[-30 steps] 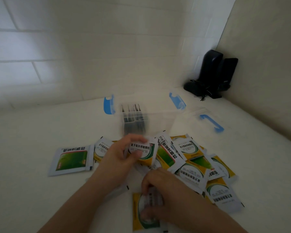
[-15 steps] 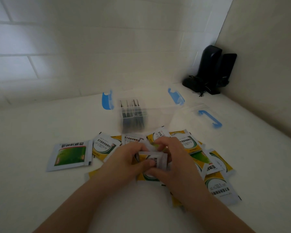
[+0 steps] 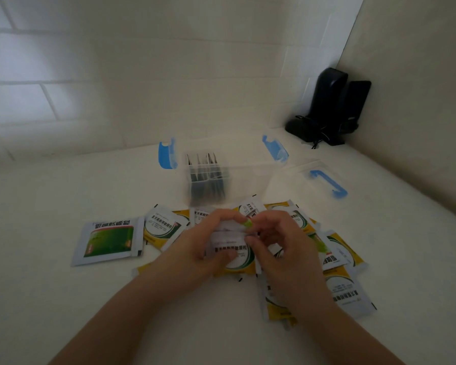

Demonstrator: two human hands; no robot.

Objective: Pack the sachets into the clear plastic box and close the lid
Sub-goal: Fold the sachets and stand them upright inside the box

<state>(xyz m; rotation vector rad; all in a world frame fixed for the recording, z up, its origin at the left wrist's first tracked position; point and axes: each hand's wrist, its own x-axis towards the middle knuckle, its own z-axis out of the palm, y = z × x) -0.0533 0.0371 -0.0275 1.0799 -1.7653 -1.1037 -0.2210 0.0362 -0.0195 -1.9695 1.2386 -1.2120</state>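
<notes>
Left hand (image 3: 195, 248) and right hand (image 3: 282, 248) pinch a small sachet stack (image 3: 229, 243), fingers clamped, squaring it for the clear box (image 3: 248, 177) at twelve o'clock.

Two bare forearms, sleeveless in view, left hand (image 3: 195, 248) and right hand (image 3: 282, 248) unadorned.

Left hand (image 3: 195, 248) and right hand (image 3: 282, 248) meet (fingers curled, pinching).
</notes>
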